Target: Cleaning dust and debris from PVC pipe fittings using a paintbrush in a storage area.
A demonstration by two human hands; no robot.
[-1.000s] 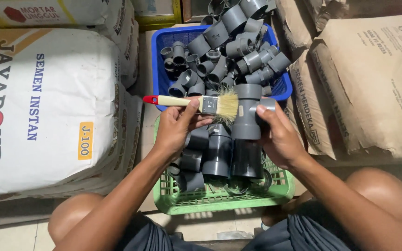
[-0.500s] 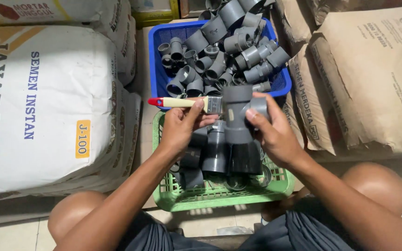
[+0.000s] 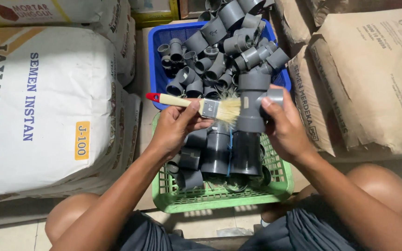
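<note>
Sacks point(image 3: 38, 107) sit big on my left and right, with the blue basket point(image 3: 157, 69) of grey pipe pieces ahead and the green basket point(image 3: 219, 200) between my knees. A moment ago my brush was up near the top of the pipe piece; now its hairs have slid lower along the side, so the dusting is moving down it. My right hand point(image 3: 287, 130) is closed around the grey pipe piece point(image 3: 253, 102), holding it upright over the green basket. My left hand point(image 3: 175, 128) pinches the brush point(image 3: 201, 106) by its handle, lying sideways, hairs touching the pipe piece.
</note>
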